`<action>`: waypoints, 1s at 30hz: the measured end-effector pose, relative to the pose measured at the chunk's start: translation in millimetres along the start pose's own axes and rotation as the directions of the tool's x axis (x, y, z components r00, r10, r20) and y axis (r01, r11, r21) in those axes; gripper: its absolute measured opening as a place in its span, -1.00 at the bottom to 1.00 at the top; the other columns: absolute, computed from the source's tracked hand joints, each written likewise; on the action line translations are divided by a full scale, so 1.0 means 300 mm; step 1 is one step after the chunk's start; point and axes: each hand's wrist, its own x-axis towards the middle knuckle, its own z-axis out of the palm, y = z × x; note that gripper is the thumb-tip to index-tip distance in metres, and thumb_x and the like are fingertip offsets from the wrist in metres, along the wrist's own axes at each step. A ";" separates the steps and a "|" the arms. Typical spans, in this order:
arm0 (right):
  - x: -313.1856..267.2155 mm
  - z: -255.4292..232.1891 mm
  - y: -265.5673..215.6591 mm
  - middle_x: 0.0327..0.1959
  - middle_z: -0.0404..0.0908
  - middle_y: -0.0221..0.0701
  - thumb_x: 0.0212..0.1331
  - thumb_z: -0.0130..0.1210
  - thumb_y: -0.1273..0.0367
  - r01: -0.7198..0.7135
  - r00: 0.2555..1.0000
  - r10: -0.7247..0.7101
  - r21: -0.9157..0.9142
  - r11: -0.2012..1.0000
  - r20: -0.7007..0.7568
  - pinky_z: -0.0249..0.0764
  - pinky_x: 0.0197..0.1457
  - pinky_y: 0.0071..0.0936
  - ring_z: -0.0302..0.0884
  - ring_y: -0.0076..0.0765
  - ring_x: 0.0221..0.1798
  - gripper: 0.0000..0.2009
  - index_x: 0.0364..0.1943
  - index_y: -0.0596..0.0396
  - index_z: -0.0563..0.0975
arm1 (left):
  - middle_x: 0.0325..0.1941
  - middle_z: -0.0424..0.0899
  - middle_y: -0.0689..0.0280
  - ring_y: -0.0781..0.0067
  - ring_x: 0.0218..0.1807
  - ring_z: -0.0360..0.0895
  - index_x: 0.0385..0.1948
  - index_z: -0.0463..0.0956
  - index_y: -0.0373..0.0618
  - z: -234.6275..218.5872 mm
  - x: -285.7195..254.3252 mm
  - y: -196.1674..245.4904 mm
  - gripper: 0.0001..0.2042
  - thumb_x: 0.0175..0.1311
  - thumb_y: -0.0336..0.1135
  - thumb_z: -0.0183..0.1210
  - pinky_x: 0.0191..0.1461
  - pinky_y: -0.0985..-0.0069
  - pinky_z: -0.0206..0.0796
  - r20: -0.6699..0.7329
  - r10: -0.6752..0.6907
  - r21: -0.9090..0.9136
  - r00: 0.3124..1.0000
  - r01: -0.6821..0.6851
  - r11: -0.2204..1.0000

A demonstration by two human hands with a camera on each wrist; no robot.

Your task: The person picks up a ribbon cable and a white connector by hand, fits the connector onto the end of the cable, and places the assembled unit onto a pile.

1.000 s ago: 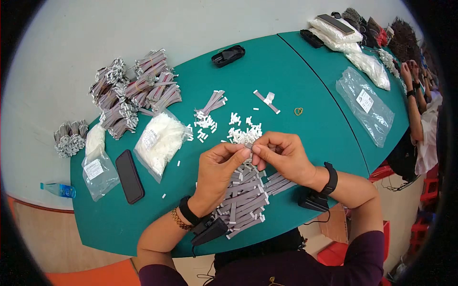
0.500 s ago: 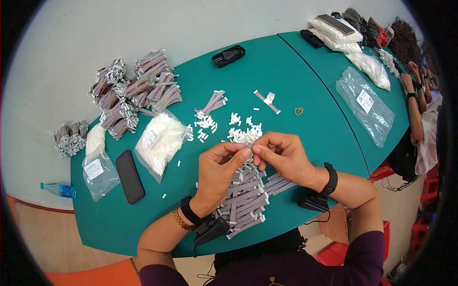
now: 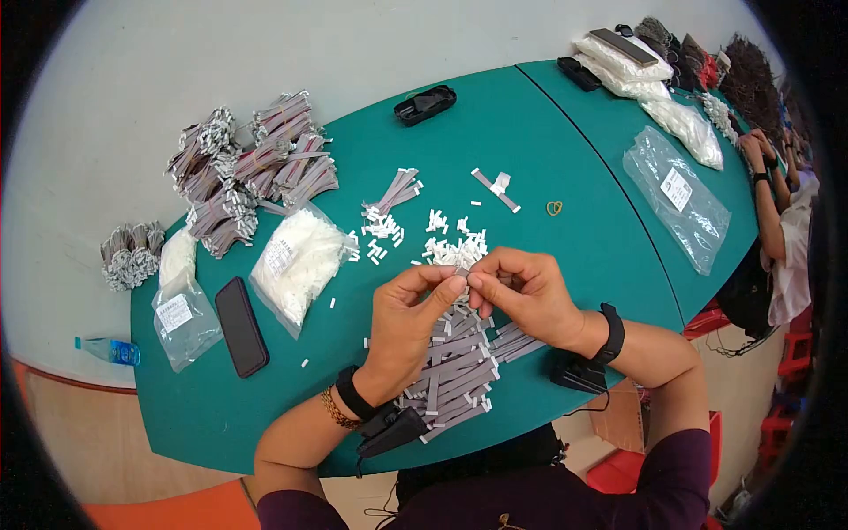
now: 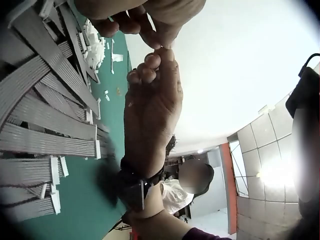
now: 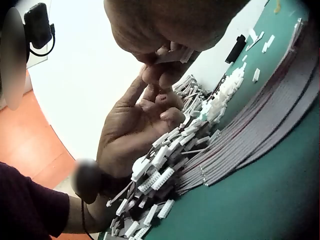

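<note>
Since the earlier head frames, the hands of a second person [image 3: 791,238] at the right edge shift; the left hand [image 3: 406,316] and right hand [image 3: 536,300] of the camera wearer hold almost the same position. Both hands meet at the fingertips above the table. The thumb and forefinger of each pinch a grey ribbon cable [image 3: 462,273], mostly hidden by the fingers; a white end piece shows on it in the right wrist view. A wrist strap [image 3: 611,331] encircles the right wrist.

Below the hands lies a pile of ribbon cables [image 3: 455,371] with white ends. Just beyond the fingertips lies a heap of white connectors [image 3: 459,247]. Farther out are a small group of cables [image 3: 394,190], a single labelled cable [image 3: 510,203] and yellow bands [image 3: 554,208].

To the left, a clear bag of white pieces [image 3: 296,265] lies near a dark phone [image 3: 241,327]. Behind the bag, cable bundles [image 3: 265,150] are stacked. A black case [image 3: 425,105] rests near the far edge of the green table [image 3: 583,247].
</note>
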 end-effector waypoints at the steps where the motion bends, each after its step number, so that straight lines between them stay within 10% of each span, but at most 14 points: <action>1: 0.000 0.000 0.000 -0.52 0.55 -0.44 0.23 0.02 0.42 0.005 1.000 -0.005 -0.007 1.000 0.002 0.40 -0.43 -0.71 0.47 -0.67 -0.49 -0.86 -0.37 0.24 0.50 | -0.35 0.58 0.36 0.70 -0.33 0.41 -0.27 0.54 -0.26 -0.008 0.000 0.001 -0.85 0.17 -0.42 0.19 -0.24 0.72 0.24 0.009 0.016 0.037 1.000 -0.016 0.999; 24: -0.003 0.002 -0.009 -0.54 0.54 -0.46 0.21 0.06 0.43 0.096 0.995 -0.091 -0.104 0.990 0.046 0.39 -0.45 -0.70 0.45 -0.68 -0.50 -0.88 -0.35 0.23 0.54 | -0.35 0.61 0.34 0.68 -0.34 0.45 -0.37 0.55 -0.24 -0.019 0.012 0.015 -0.93 0.17 -0.46 0.18 -0.25 0.71 0.28 0.069 0.228 0.247 0.971 -0.238 0.939; 30: 0.005 0.002 -0.032 -0.54 0.54 -0.47 0.21 0.06 0.39 -0.133 0.987 0.133 -0.006 0.991 0.092 0.38 -0.43 -0.70 0.43 -0.68 -0.50 -0.84 -0.31 0.23 0.56 | -0.33 0.58 0.30 0.59 -0.27 0.51 -0.37 0.52 -0.28 -0.041 0.016 -0.002 -0.95 0.18 -0.51 0.14 -0.12 0.62 0.34 0.103 0.253 0.385 0.962 -0.273 0.881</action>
